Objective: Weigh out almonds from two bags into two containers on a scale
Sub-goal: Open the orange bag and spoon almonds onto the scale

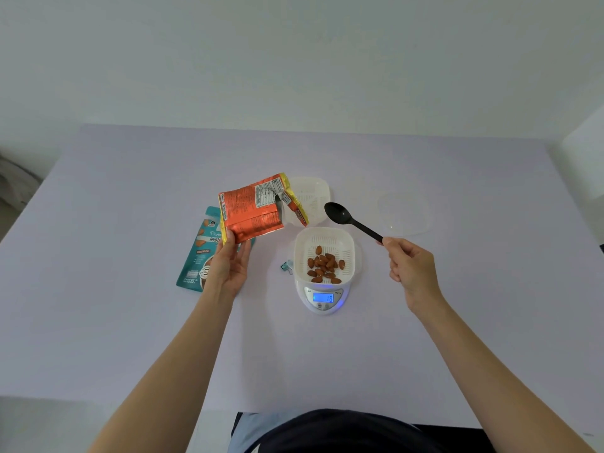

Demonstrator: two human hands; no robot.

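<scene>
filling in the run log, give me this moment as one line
left hand: holds orange bag | right hand: holds black spoon | container on scale: almonds inside | display: 15 | teal bag: on table

The bench (pixel 130 322) is pale lilac. The orange bag (pixel 251 209) is shiny foil, edged in gold; the teal bag (pixel 199 256) at its seven o'clock bears white lettering. Brown almonds (pixel 324 265) lie in a white slotted container (pixel 323 233). The spoon (pixel 351 220) is black. The scale (pixel 322 310) is white, its display (pixel 323 298) blue.
</scene>
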